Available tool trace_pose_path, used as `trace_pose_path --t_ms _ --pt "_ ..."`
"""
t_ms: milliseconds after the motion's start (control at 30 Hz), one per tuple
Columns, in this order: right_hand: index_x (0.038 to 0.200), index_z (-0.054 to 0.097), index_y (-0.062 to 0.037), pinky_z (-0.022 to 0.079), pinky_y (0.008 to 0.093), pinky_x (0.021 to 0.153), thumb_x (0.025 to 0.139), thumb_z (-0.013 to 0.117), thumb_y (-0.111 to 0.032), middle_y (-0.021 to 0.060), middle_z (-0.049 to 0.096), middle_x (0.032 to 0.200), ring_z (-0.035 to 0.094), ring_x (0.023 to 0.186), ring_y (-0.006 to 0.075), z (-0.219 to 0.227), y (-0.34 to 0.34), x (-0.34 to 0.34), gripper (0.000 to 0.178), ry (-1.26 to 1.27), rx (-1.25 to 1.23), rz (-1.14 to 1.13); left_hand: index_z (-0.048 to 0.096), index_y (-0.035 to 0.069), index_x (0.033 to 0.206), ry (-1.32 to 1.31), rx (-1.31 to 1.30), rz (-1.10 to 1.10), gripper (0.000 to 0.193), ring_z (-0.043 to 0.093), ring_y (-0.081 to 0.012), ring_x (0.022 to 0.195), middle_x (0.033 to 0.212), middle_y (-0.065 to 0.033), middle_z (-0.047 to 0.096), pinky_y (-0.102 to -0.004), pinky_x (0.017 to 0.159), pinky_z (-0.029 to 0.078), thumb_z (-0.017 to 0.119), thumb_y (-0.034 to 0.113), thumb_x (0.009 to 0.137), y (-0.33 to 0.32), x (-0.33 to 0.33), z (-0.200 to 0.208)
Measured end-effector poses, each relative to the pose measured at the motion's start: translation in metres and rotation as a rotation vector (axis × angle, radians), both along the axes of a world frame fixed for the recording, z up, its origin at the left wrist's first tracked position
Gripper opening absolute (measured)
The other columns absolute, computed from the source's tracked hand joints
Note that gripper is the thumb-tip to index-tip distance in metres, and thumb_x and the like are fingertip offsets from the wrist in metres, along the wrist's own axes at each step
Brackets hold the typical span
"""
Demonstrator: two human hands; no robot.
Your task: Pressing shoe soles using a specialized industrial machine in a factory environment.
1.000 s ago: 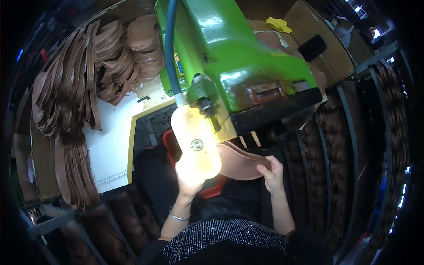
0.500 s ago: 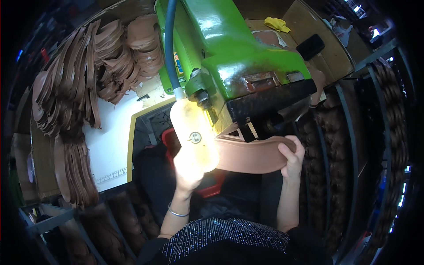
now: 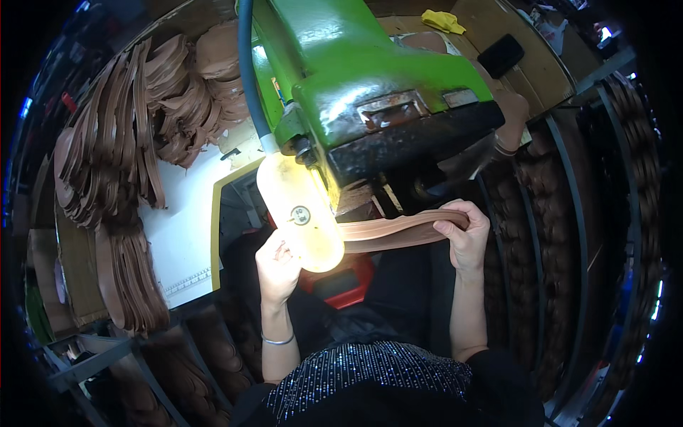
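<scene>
A long brown shoe sole (image 3: pixel 398 229) is held edge-up, slightly bowed, just below the black head of a green machine (image 3: pixel 398 78). My right hand (image 3: pixel 468 235) grips its right end, thumb on the near side and fingers over the far side. My left hand (image 3: pixel 277 269) is closed at the left end, its fingertips partly hidden by a glowing lamp (image 3: pixel 302 206). The lamp covers that end of the sole too. A blue-grey hose (image 3: pixel 250 78) runs up from the lamp.
Piles of similar brown soles (image 3: pixel 107 135) lie on the white worktop (image 3: pixel 174 235) at left. Racks with more soles (image 3: pixel 541 249) stand at right and lower left. A cardboard box (image 3: pixel 544 71) holds a black object (image 3: pixel 500 55) and a yellow cloth (image 3: pixel 442 21). Below is a red seat (image 3: pixel 348 285).
The sole has been tilted, so its edge now faces up where its broad face showed before. My left hand has shifted left, out from behind the lamp. The view has also moved slightly.
</scene>
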State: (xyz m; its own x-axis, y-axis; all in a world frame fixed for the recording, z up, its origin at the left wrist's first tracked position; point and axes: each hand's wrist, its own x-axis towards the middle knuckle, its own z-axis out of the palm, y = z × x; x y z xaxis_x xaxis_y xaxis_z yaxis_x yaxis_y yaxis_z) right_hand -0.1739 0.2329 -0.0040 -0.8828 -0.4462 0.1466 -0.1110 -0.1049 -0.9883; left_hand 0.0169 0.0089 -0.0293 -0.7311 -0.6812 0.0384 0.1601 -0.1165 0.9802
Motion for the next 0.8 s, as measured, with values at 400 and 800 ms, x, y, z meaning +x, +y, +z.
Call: trace_pose_path --t_ms 400,800 --pt "0.089 0.063 -0.0015 0.049 0.0226 0.069 0.065 0.073 0.009 0.0042 0.063 0.080 0.061 0.073 0.0113 0.011 0.036 -0.026 0.029 0.025 -0.024 -0.192 0.057 -0.005 0.110 -0.240 -0.122 -0.211 0.033 0.060 -0.0129 0.085 0.096 -0.0103 0.063 -0.0235 0.078 0.048 0.066 -0.001 0.079 0.015 -0.029 -0.036" --pt "0.129 0.036 0.0027 0.041 0.0319 0.090 0.095 0.046 -0.021 0.0143 0.048 0.119 0.049 0.107 0.0200 0.025 0.068 -0.084 0.043 0.039 -0.472 -0.383 0.044 -0.003 0.109 0.205 0.654 -0.353 0.027 0.061 -0.0228 0.091 0.108 -0.0151 0.056 -0.0379 0.077 0.057 0.057 0.008 0.088 0.138 -0.210 0.038"
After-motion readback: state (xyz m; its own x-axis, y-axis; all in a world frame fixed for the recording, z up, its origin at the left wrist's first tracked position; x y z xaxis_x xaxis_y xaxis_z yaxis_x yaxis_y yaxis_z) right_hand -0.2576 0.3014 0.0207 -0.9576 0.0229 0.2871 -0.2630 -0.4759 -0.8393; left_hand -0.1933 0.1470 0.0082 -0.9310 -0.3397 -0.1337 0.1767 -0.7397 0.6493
